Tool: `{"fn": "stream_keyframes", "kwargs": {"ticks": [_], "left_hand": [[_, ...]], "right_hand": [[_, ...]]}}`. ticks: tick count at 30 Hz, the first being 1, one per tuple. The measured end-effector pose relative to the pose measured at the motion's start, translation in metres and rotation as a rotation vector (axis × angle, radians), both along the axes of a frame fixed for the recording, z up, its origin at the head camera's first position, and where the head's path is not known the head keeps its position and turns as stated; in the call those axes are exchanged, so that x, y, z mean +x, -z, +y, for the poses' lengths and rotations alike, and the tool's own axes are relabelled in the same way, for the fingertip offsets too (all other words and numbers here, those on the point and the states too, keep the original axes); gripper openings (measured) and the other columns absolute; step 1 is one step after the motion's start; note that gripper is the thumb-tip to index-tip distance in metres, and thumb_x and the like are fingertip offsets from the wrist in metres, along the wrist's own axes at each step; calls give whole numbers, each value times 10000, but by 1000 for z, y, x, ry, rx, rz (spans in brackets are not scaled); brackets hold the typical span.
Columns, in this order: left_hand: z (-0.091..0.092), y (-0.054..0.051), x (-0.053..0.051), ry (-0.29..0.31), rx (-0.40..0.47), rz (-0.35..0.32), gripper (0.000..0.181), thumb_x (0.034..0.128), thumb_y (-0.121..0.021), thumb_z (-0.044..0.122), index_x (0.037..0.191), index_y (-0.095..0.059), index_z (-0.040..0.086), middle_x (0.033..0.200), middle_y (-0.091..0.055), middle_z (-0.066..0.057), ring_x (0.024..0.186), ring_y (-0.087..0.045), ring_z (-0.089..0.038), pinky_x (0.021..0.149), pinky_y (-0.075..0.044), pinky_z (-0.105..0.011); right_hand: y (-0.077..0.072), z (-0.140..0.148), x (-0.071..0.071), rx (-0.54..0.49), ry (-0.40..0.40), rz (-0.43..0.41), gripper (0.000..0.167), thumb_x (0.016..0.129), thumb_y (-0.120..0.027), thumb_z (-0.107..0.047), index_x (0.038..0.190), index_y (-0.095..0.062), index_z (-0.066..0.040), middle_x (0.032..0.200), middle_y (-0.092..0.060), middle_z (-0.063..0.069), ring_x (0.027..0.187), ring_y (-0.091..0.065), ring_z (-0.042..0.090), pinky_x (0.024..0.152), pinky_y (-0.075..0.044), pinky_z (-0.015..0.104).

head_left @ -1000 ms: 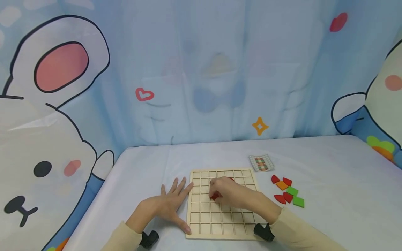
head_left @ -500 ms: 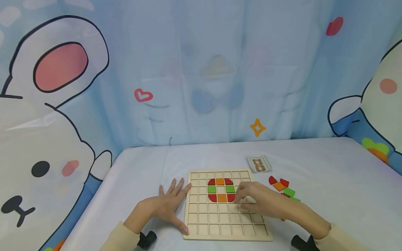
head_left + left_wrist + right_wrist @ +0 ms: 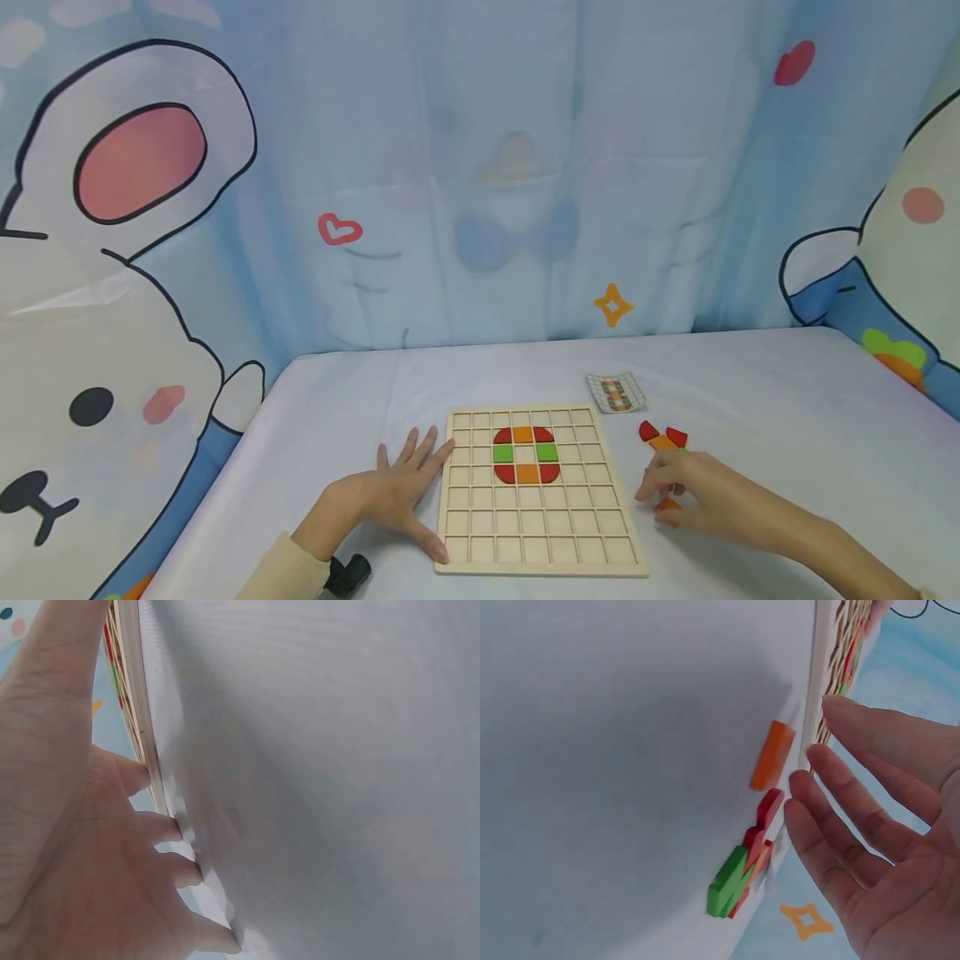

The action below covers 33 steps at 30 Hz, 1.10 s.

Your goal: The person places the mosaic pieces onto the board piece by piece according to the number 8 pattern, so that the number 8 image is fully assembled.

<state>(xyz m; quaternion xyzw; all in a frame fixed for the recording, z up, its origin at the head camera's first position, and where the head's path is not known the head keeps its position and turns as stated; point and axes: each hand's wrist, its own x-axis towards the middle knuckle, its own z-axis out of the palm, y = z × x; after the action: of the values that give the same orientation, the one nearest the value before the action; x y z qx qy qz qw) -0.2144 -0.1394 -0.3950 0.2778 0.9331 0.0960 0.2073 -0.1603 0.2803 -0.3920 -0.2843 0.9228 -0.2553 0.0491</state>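
My left hand (image 3: 397, 498) lies with fingers spread at the left edge of a wooden grid board (image 3: 540, 527), its thumb and fingertips touching the rim. Set in the board's upper middle is a ring of tiles: rounded red corners, an orange tile (image 3: 522, 434) above and another below, and a green tile (image 3: 547, 452) at either side. Right of the board, my right hand (image 3: 708, 496) hovers over loose tiles, thumb and fingers apart with nothing between them. An orange tile (image 3: 772, 756) lies just beyond its fingertips in the right wrist view.
Several loose red, orange and green tiles (image 3: 727, 881) lie in a cluster right of the board, partly hidden by the right hand in the head view. Behind them is a small printed pattern card (image 3: 615, 392). A cartoon curtain (image 3: 517, 167) hangs behind the white-covered table (image 3: 375, 383).
My right hand has let go of a red tile at the ring's lower part and moved right, off the board, to the loose tiles. The left hand stays at the board's edge.
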Motion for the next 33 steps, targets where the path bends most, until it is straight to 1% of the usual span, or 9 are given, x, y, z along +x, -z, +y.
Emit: {"fn": "stream_keyframes", "kwargs": {"ticks": [5, 10, 15, 21, 23, 25, 30, 32, 33], "left_hand": [[0, 1, 0, 1, 0, -3, 1364, 747, -903, 585, 1698, -23, 158, 1743, 70, -198, 1592, 102, -423, 1166, 8, -785], [0, 2, -2, 15, 12, -7, 1358, 757, -892, 593, 1696, -18, 148, 1743, 73, -198, 1590, 104, -429, 1163, 6, -789], [-1, 1, -1, 13, 8, -9, 1353, 761, -892, 589, 1697, -16, 155, 1743, 78, -195, 1592, 105, -421, 1166, 5, -784], [-1, -1, 0, 7, 3, -9, 1351, 759, -898, 580, 1698, -21, 161, 1744, 73, -193, 1594, 97, -418, 1170, -4, -781], [-1, -1, 0, 5, 0, -9, 1356, 755, -899, 583, 1698, -20, 160, 1744, 73, -194, 1594, 98, -418, 1170, -3, -781], [-1, -2, 0, 2, -3, -10, 1360, 753, -899, 585, 1698, -17, 161, 1744, 75, -193, 1594, 100, -415, 1171, -1, -780], [-1, -2, -1, 5, 0, -17, 1354, 760, -899, 576, 1698, -15, 159, 1743, 78, -194, 1593, 104, -416, 1171, 1, -780], [-1, -2, -1, 10, -1, -17, 1354, 762, -896, 578, 1697, -13, 157, 1742, 80, -197, 1592, 105, -419, 1169, 2, -782], [0, -2, -1, 11, -2, -16, 1353, 762, -896, 578, 1697, -14, 156, 1742, 81, -197, 1592, 106, -419, 1168, 3, -782]], "right_hand": [[6, 8, 4, 26, 40, -10, 213, 815, -893, -83, 967, -790, -192, 983, -617, -94, 818, -529, 13, 733, -554, 227], [8, 11, 5, 34, 79, -20, 225, 804, -898, -65, 972, -805, -182, 951, -606, -96, 814, -542, 23, 738, -564, 216], [7, 15, 2, 17, 96, -81, 228, 800, -895, -49, 991, -803, -135, 923, -640, -102, 781, -539, 26, 707, -550, 204], [5, 14, -4, -20, 139, -168, 252, 764, -909, -10, 956, -778, -106, 866, -658, -84, 744, -562, 56, 682, -554, 203], [4, 13, -4, -24, 144, -168, 256, 749, -917, -2, 939, -784, -109, 851, -654, -79, 732, -562, 65, 671, -557, 207], [3, 11, -4, -15, 151, -151, 254, 733, -927, 0, 917, -799, -120, 853, -652, -76, 734, -558, 71, 664, -558, 206], [1, 7, -2, 18, 171, -105, 252, 706, -943, 0, 878, -834, -149, 915, -667, -59, 788, -562, 90, 675, -569, 190], [1, 6, -1, 9, 160, -85, 251, 705, -942, 6, 863, -833, -156, 904, -664, -69, 780, -564, 79, 681, -575, 187], [1, 6, 0, -1, 143, -68, 243, 710, -940, 4, 853, -830, -160, 874, -653, -83, 757, -564, 63, 680, -578, 186]]}}
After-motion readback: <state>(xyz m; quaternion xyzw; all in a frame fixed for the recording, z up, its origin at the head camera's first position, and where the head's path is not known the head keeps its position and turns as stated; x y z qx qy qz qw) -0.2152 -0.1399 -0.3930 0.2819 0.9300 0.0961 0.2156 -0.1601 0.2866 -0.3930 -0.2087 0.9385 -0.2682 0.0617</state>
